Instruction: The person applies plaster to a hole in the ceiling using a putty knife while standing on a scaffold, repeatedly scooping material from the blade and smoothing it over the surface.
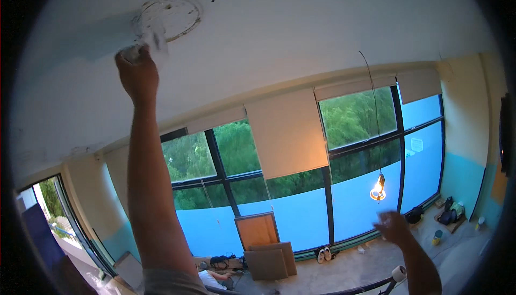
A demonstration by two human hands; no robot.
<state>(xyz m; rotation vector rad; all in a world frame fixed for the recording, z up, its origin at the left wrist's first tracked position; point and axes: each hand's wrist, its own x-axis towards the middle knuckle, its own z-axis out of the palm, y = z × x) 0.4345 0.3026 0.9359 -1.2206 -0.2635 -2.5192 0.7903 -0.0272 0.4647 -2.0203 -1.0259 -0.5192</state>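
Near one round ceiling patch [174, 19], one left hand [138, 74]

Up here — a whitish, spotted circular patch [181, 18] on the ceiling [301, 20], outline ragged and brownish; I'm holding a pale object [157, 39] across its lower-left rim — blurred, contact unclear.

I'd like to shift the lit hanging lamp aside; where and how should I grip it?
Probably best by the narrow upper part of the hanging lamp, coming from the side. It hangs from a thin cord, so it may swing; its glowing end points downward and may be hot, so coming from below looks worse.
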